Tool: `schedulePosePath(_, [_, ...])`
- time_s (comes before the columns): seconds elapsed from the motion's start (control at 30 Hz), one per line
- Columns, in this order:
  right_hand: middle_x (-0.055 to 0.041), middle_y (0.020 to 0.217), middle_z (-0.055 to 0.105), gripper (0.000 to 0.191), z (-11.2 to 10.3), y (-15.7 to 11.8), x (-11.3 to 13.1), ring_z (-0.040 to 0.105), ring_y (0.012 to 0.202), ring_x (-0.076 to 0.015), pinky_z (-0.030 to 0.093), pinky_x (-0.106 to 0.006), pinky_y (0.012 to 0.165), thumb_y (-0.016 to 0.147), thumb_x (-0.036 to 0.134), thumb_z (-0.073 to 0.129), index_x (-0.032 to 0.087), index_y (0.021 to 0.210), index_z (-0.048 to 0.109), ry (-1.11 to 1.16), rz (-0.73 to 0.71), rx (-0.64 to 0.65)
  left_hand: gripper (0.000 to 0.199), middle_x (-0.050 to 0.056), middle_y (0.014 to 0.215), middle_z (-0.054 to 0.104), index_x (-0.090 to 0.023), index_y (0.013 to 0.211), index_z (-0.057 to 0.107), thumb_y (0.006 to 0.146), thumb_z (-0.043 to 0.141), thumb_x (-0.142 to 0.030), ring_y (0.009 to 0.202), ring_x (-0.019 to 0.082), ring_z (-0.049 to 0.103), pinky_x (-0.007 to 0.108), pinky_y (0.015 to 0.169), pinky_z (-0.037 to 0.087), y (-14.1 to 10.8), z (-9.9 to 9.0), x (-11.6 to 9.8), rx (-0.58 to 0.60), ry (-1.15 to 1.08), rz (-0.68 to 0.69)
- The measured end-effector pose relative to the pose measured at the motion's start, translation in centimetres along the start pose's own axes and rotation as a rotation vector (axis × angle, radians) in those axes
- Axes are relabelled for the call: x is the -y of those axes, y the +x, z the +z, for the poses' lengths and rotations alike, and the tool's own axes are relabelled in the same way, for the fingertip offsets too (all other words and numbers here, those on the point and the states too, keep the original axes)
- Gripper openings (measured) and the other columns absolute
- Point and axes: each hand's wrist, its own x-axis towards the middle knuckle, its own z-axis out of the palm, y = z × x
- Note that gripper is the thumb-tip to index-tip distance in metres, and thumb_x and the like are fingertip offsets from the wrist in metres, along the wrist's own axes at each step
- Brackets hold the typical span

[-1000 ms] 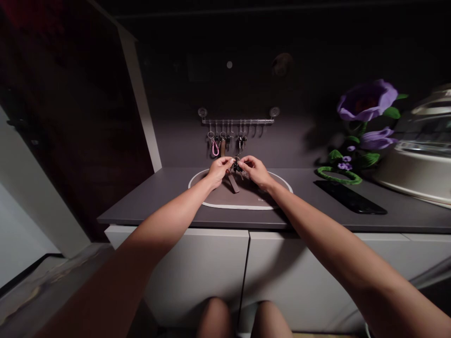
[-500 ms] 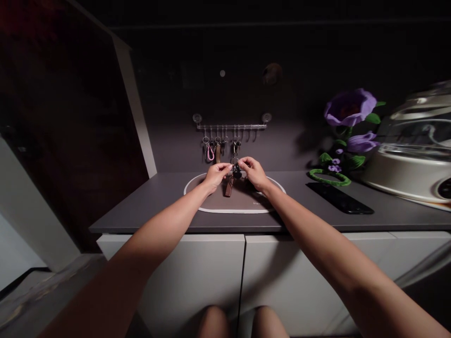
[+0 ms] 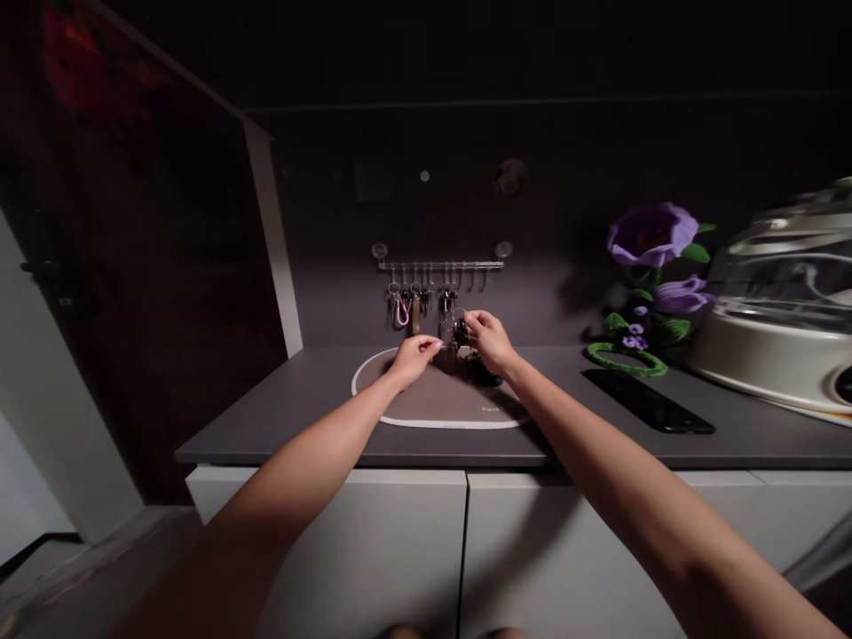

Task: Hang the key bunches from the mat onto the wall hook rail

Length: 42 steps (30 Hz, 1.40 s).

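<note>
Fingers of my right hand (image 3: 489, 340) pinch a key ring with a dark fob (image 3: 461, 332), held up in front of the wall. My left hand (image 3: 414, 358), lower and to the left, has its thumb and forefinger pressed together; what lies between them is too small to tell. A brown tag (image 3: 451, 357) hangs between the hands. Below is a brown oval mat (image 3: 432, 404) with a white rim, and a dark object (image 3: 483, 370) lies on it by my right wrist. Keys and a pink loop (image 3: 402, 311) hang from a clear hook rail (image 3: 439, 265) on the wall.
To the right, a black phone (image 3: 645, 401) lies on the grey counter (image 3: 266, 413). Behind it stand purple flowers (image 3: 656, 235) with a green ring base (image 3: 626, 359), beside a cream appliance (image 3: 778, 355) with a clear cover. White cabinet doors (image 3: 373, 550) are below.
My hands have moved apart, my right hand rising above my left with the key ring. The brown tag has shifted right. The view has tilted up slightly.
</note>
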Motion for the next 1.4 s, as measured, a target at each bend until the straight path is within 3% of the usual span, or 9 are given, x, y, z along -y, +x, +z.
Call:
schedulePosePath(0.27, [0.0035,0.057,0.052,0.016,-0.2,1.6,1.5,0.057,0.053,-0.0103,0.050,-0.026,0.056,0.075,0.030,0.058,0.017,0.075,0.048,0.099,0.069,-0.053,0.020,0.004,0.070,0.065,-0.013,0.075,0.065,0.073,0.055,-0.030,0.064,0.014,0.054,0.026,0.065,0.043,0.2,0.2,0.4,0.003,0.161,0.073])
schedulePosePath(0.67, [-0.0006,0.052,0.057,0.016,-0.2,5.7,4.5,0.054,0.043,-0.0096,0.047,-0.022,0.047,0.084,0.017,0.042,0.016,0.069,0.046,0.086,0.124,-0.178,0.019,0.005,0.074,0.065,-0.017,0.072,0.065,0.075,0.050,-0.027,0.070,0.016,0.057,0.028,0.069,0.044,0.3,0.2,1.0,0.028,0.299,0.167])
schedulePosePath(1.0, [0.0009,0.048,0.054,0.013,0.2,9.0,3.8,0.054,0.042,-0.0100,0.049,-0.024,0.045,0.085,0.016,0.043,0.017,0.072,0.043,0.185,0.188,-0.269,0.018,0.005,0.074,0.065,-0.015,0.071,0.064,0.076,0.050,-0.026,0.071,0.016,0.057,0.028,0.070,0.044,0.2,0.2,1.0,0.018,0.306,0.161])
schedulePosePath(1.2, [0.0014,0.048,0.053,0.013,0.8,9.8,3.4,0.054,0.043,-0.0094,0.048,-0.021,0.044,0.085,0.015,0.042,0.016,0.072,0.043,0.227,0.237,-0.349,0.020,0.004,0.074,0.064,-0.014,0.072,0.063,0.077,0.048,-0.025,0.069,0.014,0.056,0.026,0.068,0.044,0.2,0.2,1.0,0.024,0.340,0.167])
schedulePosePath(1.4, [0.0025,0.047,0.051,0.013,1.0,9.9,3.0,0.053,0.043,-0.0098,0.048,-0.021,0.043,0.085,0.014,0.042,0.017,0.073,0.042,0.241,0.259,-0.349,0.019,0.004,0.075,0.064,-0.014,0.074,0.063,0.077,0.049,-0.025,0.070,0.014,0.056,0.025,0.069,0.044,0.4,0.2,1.3,0.019,0.340,0.166])
